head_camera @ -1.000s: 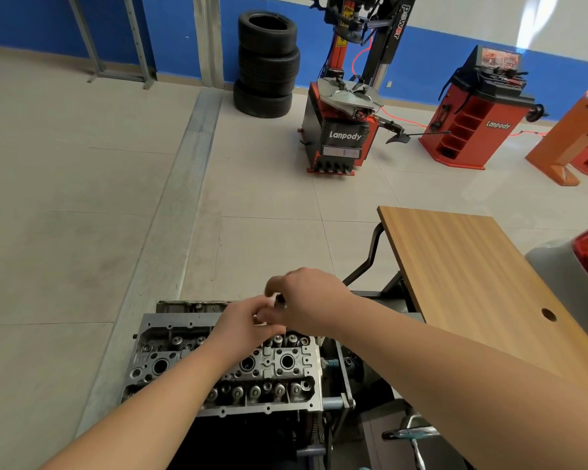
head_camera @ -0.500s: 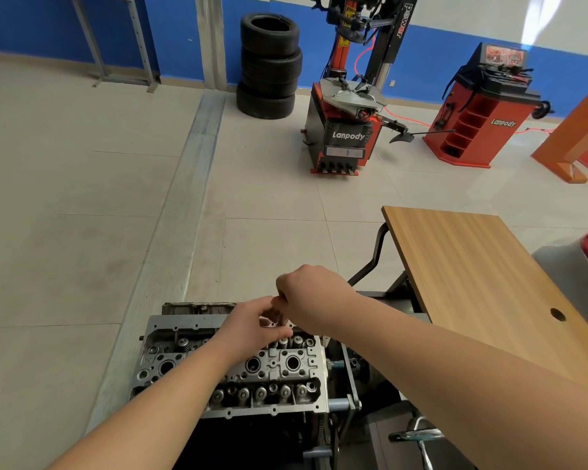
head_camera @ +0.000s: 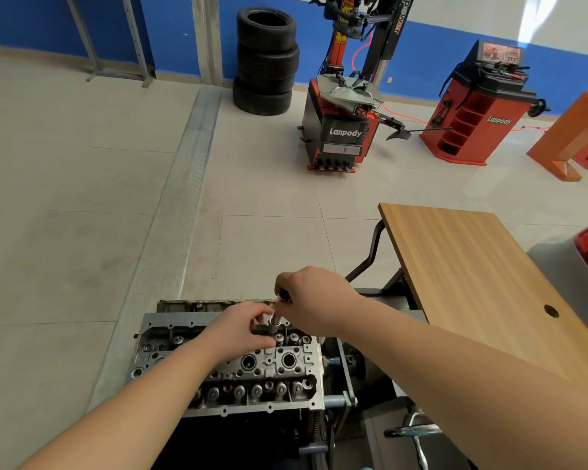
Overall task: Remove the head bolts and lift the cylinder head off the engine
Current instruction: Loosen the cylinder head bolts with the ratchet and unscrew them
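While your right hand (head_camera: 314,300) grips a dark tool handle (head_camera: 283,294) from above, your left hand (head_camera: 243,329) pinches its metal socket (head_camera: 275,323) standing over the far edge of the cylinder head (head_camera: 265,371), bottom centre.

- A car repair workshop.
- Stacked tyres (head_camera: 267,61) stand by the blue wall.
- A red tyre-changing machine (head_camera: 345,130) and a bare engine (head_camera: 252,371) show it.
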A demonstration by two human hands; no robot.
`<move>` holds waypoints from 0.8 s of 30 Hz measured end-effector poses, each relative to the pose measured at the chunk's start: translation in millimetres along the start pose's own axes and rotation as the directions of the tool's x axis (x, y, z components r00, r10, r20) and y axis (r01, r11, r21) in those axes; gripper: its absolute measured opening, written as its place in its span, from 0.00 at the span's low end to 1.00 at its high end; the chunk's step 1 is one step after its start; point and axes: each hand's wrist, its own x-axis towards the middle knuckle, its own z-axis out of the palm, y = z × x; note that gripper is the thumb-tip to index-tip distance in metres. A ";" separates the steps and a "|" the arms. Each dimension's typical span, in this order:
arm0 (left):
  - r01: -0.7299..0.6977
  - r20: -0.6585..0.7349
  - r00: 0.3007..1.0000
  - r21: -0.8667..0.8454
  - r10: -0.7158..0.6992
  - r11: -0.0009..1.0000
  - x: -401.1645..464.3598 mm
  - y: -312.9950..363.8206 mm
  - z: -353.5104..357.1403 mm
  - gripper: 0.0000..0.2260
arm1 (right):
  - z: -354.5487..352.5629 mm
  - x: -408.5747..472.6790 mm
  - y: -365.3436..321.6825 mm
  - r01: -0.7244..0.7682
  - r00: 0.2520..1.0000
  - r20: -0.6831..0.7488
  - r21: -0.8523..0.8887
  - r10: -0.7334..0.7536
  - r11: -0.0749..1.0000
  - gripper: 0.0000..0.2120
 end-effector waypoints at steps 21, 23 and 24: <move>0.303 0.304 0.917 -0.117 -0.256 0.946 24.0 -12.2 26.8 0.15 | -11.7 -39.4 47.5 -0.124 0.935 -0.247 0.442 0.253 0.888 0.10; 0.290 0.283 0.929 -0.151 -0.240 0.945 19.9 -14.2 25.7 0.17 | -11.0 -38.7 46.3 -0.120 0.937 -0.242 0.451 0.251 0.884 0.10; 0.280 0.233 0.943 -0.166 -0.238 0.946 17.2 -16.3 24.5 0.14 | -10.8 -37.9 45.0 -0.113 0.940 -0.241 0.455 0.244 0.883 0.10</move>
